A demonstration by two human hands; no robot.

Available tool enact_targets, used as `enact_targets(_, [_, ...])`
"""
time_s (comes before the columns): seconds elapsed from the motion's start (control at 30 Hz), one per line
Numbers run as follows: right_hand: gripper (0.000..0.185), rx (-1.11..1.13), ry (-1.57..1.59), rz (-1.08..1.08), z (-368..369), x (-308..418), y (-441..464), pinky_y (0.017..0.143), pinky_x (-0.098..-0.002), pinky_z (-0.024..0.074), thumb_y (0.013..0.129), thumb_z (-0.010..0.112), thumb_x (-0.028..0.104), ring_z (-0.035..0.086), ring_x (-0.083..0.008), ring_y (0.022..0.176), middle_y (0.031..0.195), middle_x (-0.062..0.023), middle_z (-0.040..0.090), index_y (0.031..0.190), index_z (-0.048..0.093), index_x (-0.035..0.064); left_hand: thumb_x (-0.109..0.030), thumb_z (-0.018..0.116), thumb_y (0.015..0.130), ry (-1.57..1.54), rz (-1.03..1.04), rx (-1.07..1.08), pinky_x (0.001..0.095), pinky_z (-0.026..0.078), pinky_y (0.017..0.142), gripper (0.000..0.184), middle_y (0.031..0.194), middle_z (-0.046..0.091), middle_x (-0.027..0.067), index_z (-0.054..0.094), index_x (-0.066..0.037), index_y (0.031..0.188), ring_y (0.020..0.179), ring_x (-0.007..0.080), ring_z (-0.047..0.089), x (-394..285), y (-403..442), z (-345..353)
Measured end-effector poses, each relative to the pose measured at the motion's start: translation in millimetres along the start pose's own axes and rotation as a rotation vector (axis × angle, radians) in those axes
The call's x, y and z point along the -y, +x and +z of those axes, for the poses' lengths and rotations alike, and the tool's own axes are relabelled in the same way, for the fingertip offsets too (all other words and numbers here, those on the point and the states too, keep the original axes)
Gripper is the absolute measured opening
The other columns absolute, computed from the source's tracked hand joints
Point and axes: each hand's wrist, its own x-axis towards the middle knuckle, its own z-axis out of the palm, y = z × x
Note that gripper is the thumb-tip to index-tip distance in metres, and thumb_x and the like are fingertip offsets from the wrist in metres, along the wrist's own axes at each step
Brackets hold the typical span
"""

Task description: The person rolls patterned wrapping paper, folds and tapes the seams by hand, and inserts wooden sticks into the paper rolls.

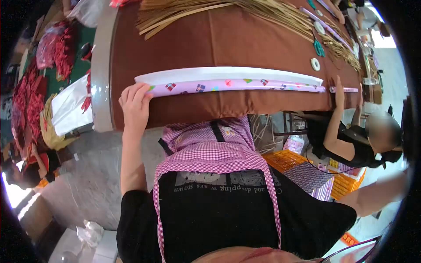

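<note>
Across the brown cloth lies a long roll of lilac wrapping paper (237, 85) printed with small coloured gift motifs. A white strip of its underside (219, 72) stands out along the far edge. My left hand (135, 100) is closed on the roll's left end, the fingers bent over it and the thumb side hidden. My right arm reaches out to the lower right, and its hand lies beyond the visible edge. Nothing of mine touches the roll's right end.
Brown strips (184, 16) lie along the far side of the cloth-covered table (175, 52). Green-handled scissors (319, 49) and a white tape roll (315, 64) lie at the right. A co-worker's hands are by another lilac roll (346, 89). Orange crates (346, 186) stand below.
</note>
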Motion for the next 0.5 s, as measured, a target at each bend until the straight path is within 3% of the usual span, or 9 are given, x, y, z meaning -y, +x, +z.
enact_targets(0.03, [0.042, 0.153, 0.031, 0.149, 32.0, -21.5, -26.5, 0.044, -0.0245, 0.0420, 0.094, 0.060, 0.040, 0.052, -0.0146, 0.055, 0.078, -0.0047, 0.058, 0.114, 0.061, 0.0033, -0.012, 0.069, 0.083, 0.019, -0.011, 0.002, 0.0400, 0.038, 0.092, 0.026, 0.112, 0.064, 0.0028, 0.066, -0.011, 0.109, 0.110, 0.0259, 0.055, 0.5, 0.2, -0.5])
enact_targets(0.1, [0.035, 0.465, 0.120, 0.594, 128.8, -51.7, -105.3, 0.075, -0.0275, 0.0532, 0.090, 0.060, 0.027, 0.064, -0.0134, 0.083, 0.100, -0.0062, 0.065, 0.116, 0.063, 0.0041, -0.013, 0.070, 0.083, -0.006, 0.013, -0.007, 0.0396, 0.038, 0.092, 0.025, 0.112, 0.064, 0.0022, 0.066, -0.011, 0.107, 0.110, 0.0254, 0.055, 1.3, 0.5, 0.0])
enact_targets(0.2, [0.024, 1.076, 0.663, 0.805, 288.6, 43.6, -183.3, 0.054, -0.0240, 0.0453, 0.089, 0.056, 0.010, 0.060, -0.0112, 0.065, 0.081, -0.0033, 0.065, 0.110, 0.064, 0.0015, -0.012, 0.070, 0.082, -0.006, -0.007, -0.029, 0.0394, 0.039, 0.090, 0.024, 0.111, 0.064, 0.0019, 0.066, -0.012, 0.105, 0.109, 0.0250, 0.055, 1.0, -1.6, 1.9])
enact_targets(0.23, [0.023, 1.150, 0.917, 0.897, 322.4, 44.1, -207.0, 0.051, -0.0238, 0.0446, 0.090, 0.055, 0.008, 0.059, -0.0109, 0.061, 0.074, -0.0044, 0.064, 0.112, 0.062, 0.0021, -0.013, 0.071, 0.082, -0.015, -0.006, -0.047, 0.0394, 0.039, 0.090, 0.024, 0.111, 0.065, 0.0018, 0.066, -0.012, 0.105, 0.109, 0.0248, 0.055, 2.5, -1.6, 3.3])
enact_targets(0.3, [0.024, 1.188, 1.061, 0.933, 369.1, 51.9, -232.4, 0.050, -0.0229, 0.0431, 0.093, 0.055, 0.010, 0.057, -0.0108, 0.057, 0.073, -0.0056, 0.063, 0.115, 0.059, 0.0021, -0.013, 0.071, 0.081, -0.011, -0.015, -0.053, 0.0394, 0.039, 0.089, 0.024, 0.111, 0.065, 0.0016, 0.067, -0.012, 0.105, 0.109, 0.0246, 0.055, 3.2, -1.2, 4.2])
enact_targets(0.5, [0.023, 1.208, 1.205, 0.983, 415.5, 57.2, -242.7, 0.048, -0.0204, 0.0441, 0.095, 0.053, 0.012, 0.058, -0.0089, 0.056, 0.075, -0.0068, 0.065, 0.114, 0.059, -0.0004, -0.014, 0.073, 0.080, -0.016, -0.022, -0.051, 0.0388, 0.039, 0.088, 0.023, 0.110, 0.065, 0.0005, 0.068, -0.013, 0.102, 0.107, 0.0237, 0.055, 3.6, -2.4, 4.4])
